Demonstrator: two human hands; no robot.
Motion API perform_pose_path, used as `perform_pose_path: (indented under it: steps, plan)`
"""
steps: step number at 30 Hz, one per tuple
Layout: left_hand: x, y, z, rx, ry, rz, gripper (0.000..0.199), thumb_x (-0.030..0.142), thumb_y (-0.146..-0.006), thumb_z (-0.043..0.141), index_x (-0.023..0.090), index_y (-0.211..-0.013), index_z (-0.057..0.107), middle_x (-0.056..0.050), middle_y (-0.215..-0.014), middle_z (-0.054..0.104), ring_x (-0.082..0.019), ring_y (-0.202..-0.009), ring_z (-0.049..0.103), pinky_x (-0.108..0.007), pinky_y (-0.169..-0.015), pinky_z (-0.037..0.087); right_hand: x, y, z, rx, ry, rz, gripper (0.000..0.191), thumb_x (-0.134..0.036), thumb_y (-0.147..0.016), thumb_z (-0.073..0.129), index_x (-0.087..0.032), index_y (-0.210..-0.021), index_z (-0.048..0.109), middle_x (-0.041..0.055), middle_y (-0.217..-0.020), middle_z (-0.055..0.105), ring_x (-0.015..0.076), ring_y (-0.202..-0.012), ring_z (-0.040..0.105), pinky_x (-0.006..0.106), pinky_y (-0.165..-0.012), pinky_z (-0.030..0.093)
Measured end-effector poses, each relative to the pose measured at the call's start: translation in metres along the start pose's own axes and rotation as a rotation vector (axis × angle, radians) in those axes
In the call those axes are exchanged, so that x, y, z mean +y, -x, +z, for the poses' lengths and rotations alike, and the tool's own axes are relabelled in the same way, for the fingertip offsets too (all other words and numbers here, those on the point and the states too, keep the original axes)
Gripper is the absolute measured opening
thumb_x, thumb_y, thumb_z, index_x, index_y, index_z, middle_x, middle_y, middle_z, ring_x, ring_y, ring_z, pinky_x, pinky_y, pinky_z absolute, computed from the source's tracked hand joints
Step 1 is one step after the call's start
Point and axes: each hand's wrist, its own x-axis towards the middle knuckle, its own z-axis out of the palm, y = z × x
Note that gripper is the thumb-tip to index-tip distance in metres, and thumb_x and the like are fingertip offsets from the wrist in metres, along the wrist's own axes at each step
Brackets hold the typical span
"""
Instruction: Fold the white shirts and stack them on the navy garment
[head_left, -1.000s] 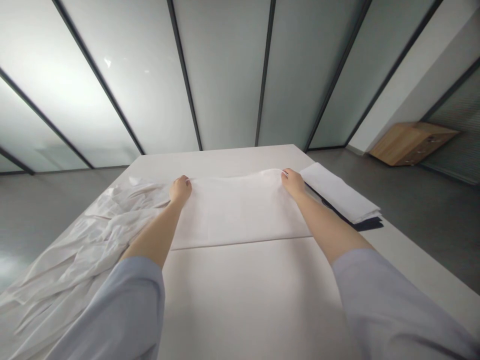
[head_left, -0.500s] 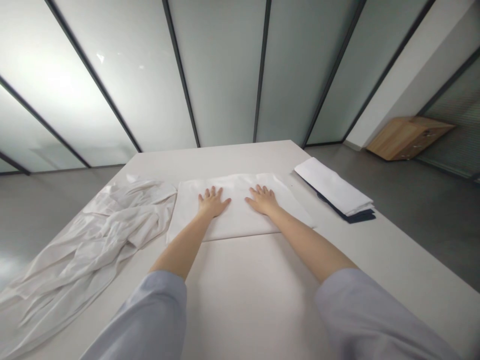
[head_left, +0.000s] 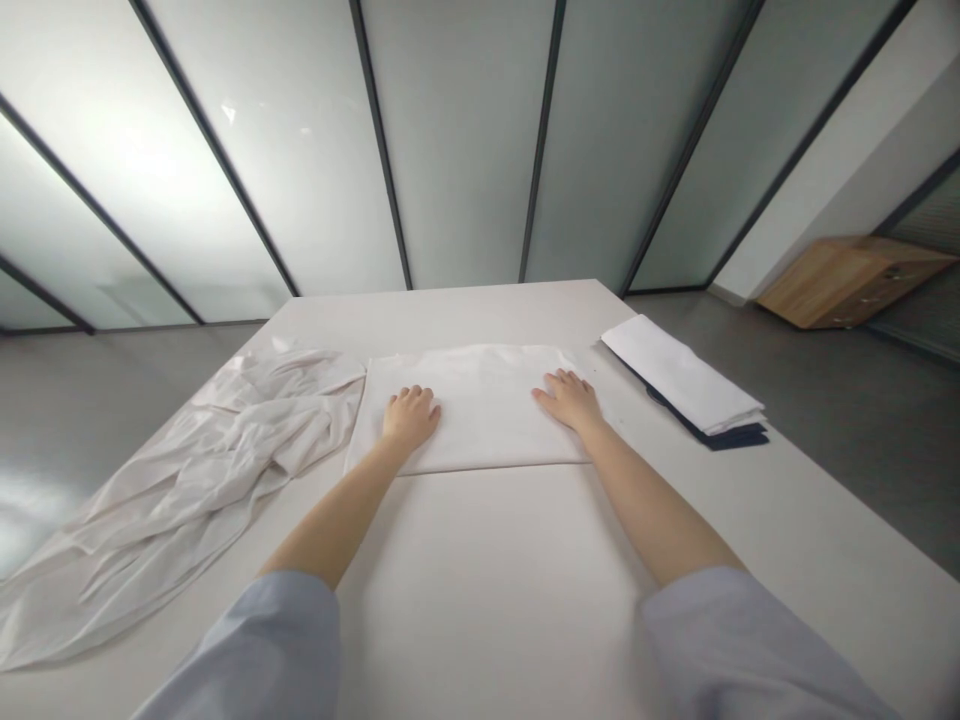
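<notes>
A: Start nearest: what do the hands do on the table (head_left: 480, 600)?

B: Both lie palm-down on the folded white cloth (head_left: 472, 405); the left hand (head_left: 409, 415) rests near the cloth's left end with its fingers curled loosely under, gripping nothing; the right hand (head_left: 571, 400) lies flat near the right end, fingers spread and released, holding nothing.

A: How would the pressing go well, in your view?

B: I judge it best to keep the palms flat and sweep outward from the middle toward each end, with even weight; dragging a fingertip could ruck the top layer or skew the near fold edge.

A: And where is the cloth, and how does it lie?

B: It lies flat in the middle of the table, just beyond the forearms; its long axis runs left to right, its near edge square to the person, its short sides pointing away toward the glass wall (head_left: 465, 150).

A: Anything around it?

B: A crumpled white sheet (head_left: 202, 460) lies just beside its left end; a folded stack (head_left: 686, 385), white over dark, sits apart at the right edge; further off stands a wooden cabinet (head_left: 847, 280).
</notes>
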Motion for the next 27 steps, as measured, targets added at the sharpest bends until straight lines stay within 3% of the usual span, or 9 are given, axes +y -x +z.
perform_pose_path:
  steps: [3,5,7,10,15,18,21,24,27]
  plan:
    - [0.021,0.018,0.002,-0.096,0.047,0.029,0.058,0.06,-0.09,0.035,0.019,-0.125,0.056,-0.016,-0.132,0.055,-0.032,-0.123,0.048,-0.047,-0.098,0.04,0.003,-0.002,0.0,0.005,0.01,-0.015,0.052,-0.051,-0.094,0.037,-0.018,-0.131,0.054,0.0149,-0.148,0.041,0.0299,-0.137,0.033,0.049,-0.108,0.027]
    - [0.03,0.025,0.01,-0.106,0.043,0.003,0.072,0.068,-0.089,0.029,0.017,-0.137,0.047,-0.019,-0.146,0.042,-0.037,-0.135,0.035,-0.054,-0.105,0.032,0.004,-0.002,-0.001,0.002,0.023,-0.023,0.049,-0.048,-0.095,0.037,-0.018,-0.128,0.056,0.0152,-0.145,0.045,0.0309,-0.135,0.036,0.05,-0.107,0.027]
    - [0.034,0.025,0.019,-0.111,0.028,-0.017,0.081,0.07,-0.088,0.025,0.014,-0.145,0.037,-0.021,-0.155,0.028,-0.04,-0.142,0.022,-0.06,-0.109,0.021,0.003,-0.002,-0.003,0.008,0.04,-0.016,0.046,-0.044,-0.095,0.038,-0.017,-0.128,0.055,0.016,-0.143,0.046,0.0323,-0.134,0.038,0.053,-0.107,0.026]
    - [0.032,0.012,0.027,-0.131,0.033,-0.011,0.085,0.071,-0.087,0.022,0.013,-0.15,0.03,-0.02,-0.157,0.021,-0.041,-0.144,0.016,-0.061,-0.111,0.015,-0.012,0.003,-0.009,0.031,0.044,-0.051,0.047,-0.042,-0.095,0.04,-0.017,-0.133,0.052,0.0164,-0.145,0.045,0.0329,-0.134,0.037,0.052,-0.109,0.025]
    - [0.029,-0.017,0.026,-0.078,0.061,-0.041,0.084,0.071,-0.087,0.03,0.012,-0.147,0.035,-0.02,-0.156,0.027,-0.04,-0.143,0.02,-0.059,-0.112,0.018,-0.071,0.022,-0.013,-0.018,-0.038,-0.263,0.047,-0.041,-0.098,0.033,-0.022,-0.139,0.047,0.0112,-0.149,0.042,0.027,-0.137,0.035,0.045,-0.111,0.025]
    - [0.03,-0.022,0.024,0.013,0.11,0.037,0.067,0.062,-0.09,0.038,0.016,-0.138,0.049,-0.015,-0.148,0.043,-0.032,-0.138,0.035,-0.048,-0.112,0.027,-0.104,0.032,-0.006,-0.064,-0.06,-0.252,0.051,-0.04,-0.1,0.029,-0.021,-0.146,0.039,0.0138,-0.15,0.039,0.0285,-0.138,0.034,0.044,-0.111,0.025]
    - [0.033,-0.018,0.026,0.034,0.138,0.136,0.048,0.045,-0.095,0.038,0.021,-0.132,0.055,-0.01,-0.143,0.051,-0.023,-0.132,0.045,-0.037,-0.109,0.034,-0.121,0.037,0.002,-0.066,-0.037,-0.195,0.054,-0.043,-0.1,0.026,-0.019,-0.148,0.037,0.0164,-0.153,0.035,0.0323,-0.14,0.03,0.048,-0.111,0.022]
    - [0.03,-0.012,0.028,-0.006,0.101,0.141,0.052,0.046,-0.097,0.031,0.023,-0.142,0.044,-0.009,-0.151,0.04,-0.025,-0.14,0.035,-0.041,-0.112,0.029,-0.119,0.039,0.007,-0.08,-0.028,-0.194,0.06,-0.052,-0.099,0.023,-0.021,-0.149,0.035,0.0145,-0.156,0.029,0.032,-0.143,0.024,0.05,-0.113,0.017]
    - [0.012,-0.007,0.028,-0.084,0.049,0.098,0.065,0.058,-0.095,0.027,0.023,-0.15,0.032,-0.009,-0.158,0.026,-0.028,-0.145,0.022,-0.046,-0.115,0.022,-0.094,0.037,0.004,-0.118,-0.029,-0.19,0.067,-0.06,-0.096,0.02,-0.021,-0.151,0.032,0.0113,-0.158,0.024,0.0297,-0.145,0.018,0.048,-0.115,0.014]
